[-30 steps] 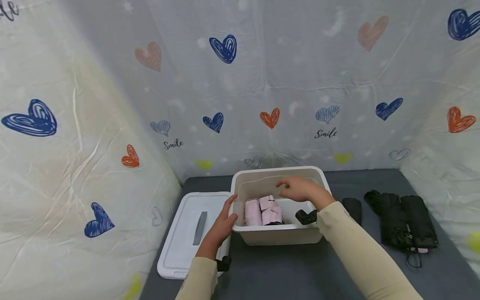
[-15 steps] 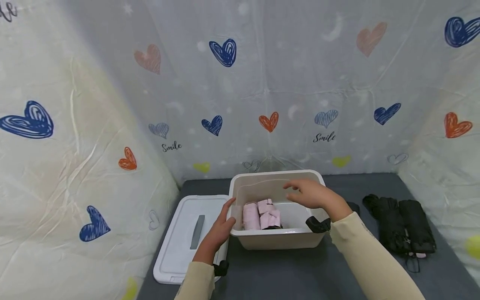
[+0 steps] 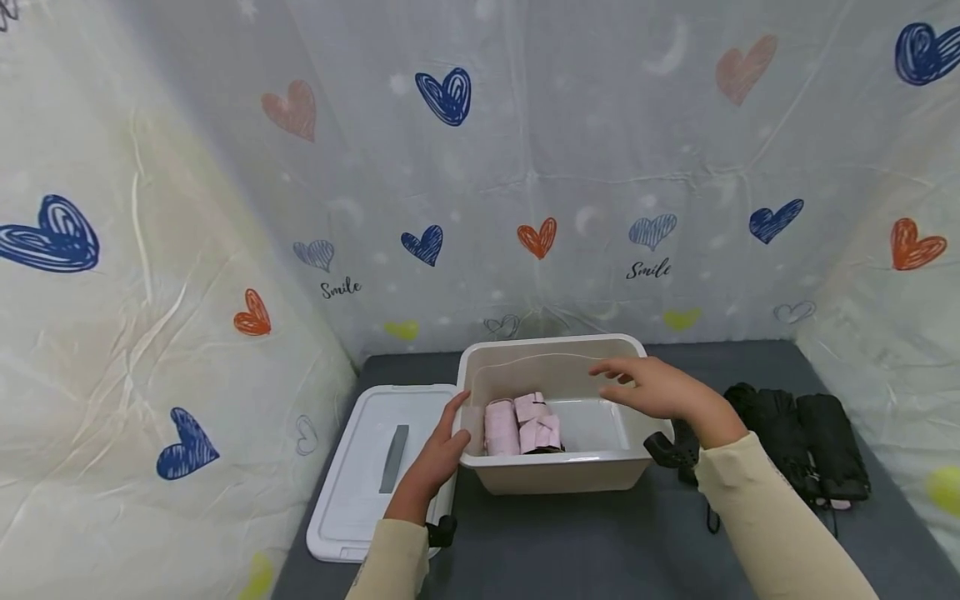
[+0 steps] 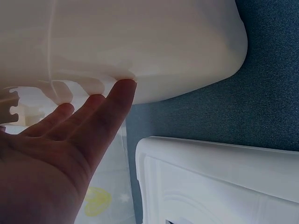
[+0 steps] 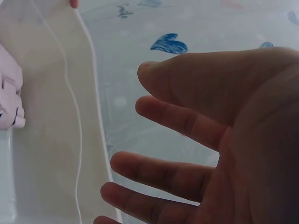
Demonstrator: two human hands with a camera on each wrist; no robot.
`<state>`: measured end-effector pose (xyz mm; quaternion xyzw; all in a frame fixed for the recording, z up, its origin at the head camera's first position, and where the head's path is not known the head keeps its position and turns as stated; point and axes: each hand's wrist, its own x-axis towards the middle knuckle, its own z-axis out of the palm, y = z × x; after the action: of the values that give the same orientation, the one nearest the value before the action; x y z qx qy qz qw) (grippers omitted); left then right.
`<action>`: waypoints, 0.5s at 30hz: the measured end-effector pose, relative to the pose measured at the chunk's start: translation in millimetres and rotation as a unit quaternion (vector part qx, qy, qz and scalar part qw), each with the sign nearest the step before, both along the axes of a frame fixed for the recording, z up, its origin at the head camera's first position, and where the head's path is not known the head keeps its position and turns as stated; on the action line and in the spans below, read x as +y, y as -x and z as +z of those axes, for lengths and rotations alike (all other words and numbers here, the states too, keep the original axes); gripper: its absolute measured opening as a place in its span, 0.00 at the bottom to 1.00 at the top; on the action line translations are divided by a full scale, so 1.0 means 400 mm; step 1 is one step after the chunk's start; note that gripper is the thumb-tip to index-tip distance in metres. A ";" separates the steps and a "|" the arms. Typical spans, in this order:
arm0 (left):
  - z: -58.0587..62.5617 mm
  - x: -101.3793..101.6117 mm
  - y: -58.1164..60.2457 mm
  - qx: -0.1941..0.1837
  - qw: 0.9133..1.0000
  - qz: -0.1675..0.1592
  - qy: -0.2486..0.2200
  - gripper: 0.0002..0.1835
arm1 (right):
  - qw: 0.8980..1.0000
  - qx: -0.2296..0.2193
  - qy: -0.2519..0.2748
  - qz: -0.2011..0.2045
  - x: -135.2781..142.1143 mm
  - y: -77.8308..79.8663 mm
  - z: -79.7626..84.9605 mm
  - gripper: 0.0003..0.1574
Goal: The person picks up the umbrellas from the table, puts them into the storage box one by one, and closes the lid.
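A beige plastic storage bin [image 3: 558, 478] stands on the dark table. Pink rolled bundles [image 3: 502, 429] lie in its left half, one with a dark edge at its bottom. My left hand [image 3: 438, 454] is at the bin's left side; in the left wrist view its fairly straight fingers [image 4: 105, 119] touch the outer wall. Over the bin's right end hovers my right hand [image 3: 660, 390], holding nothing. In the right wrist view its fingers [image 5: 159, 175] are spread and loosely bent, with the bin's long rim beyond them.
Flat on the table left of the bin is a white lid [image 3: 360, 483] with a grey handle [image 3: 393, 458]. Black folded bundles [image 3: 832, 450] lie to the right, partly behind my right forearm. A heart-printed curtain [image 3: 480, 167] hangs around the table's back and sides.
My right hand has moved to the right, from over the bin's middle to its right end, still holding nothing. My left hand stays at the left side, and the pink bundles stay put.
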<state>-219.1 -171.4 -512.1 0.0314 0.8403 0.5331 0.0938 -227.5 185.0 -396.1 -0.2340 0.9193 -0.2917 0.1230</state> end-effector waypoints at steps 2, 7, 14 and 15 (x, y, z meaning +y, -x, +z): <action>0.002 0.002 0.001 -0.001 1.000 0.000 0.000 0.36 | 1.000 0.006 0.001 0.006 0.015 -0.004 0.002 0.28; 0.006 0.006 0.002 -0.005 1.000 0.004 0.005 0.36 | 1.000 0.010 0.012 0.007 0.049 -0.017 0.004 0.28; 0.004 0.003 -0.002 -0.011 1.000 0.008 0.001 0.36 | 1.000 0.008 0.017 -0.015 0.088 -0.028 -0.009 0.32; 0.004 0.002 -0.003 -0.014 1.000 0.009 -0.001 0.36 | 1.000 0.006 0.017 -0.019 0.093 -0.030 -0.011 0.33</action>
<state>-217.7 -170.4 -510.7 0.0164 0.8386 0.5351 0.1005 -215.7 222.2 -400.4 -0.2198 0.9193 -0.3081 0.1080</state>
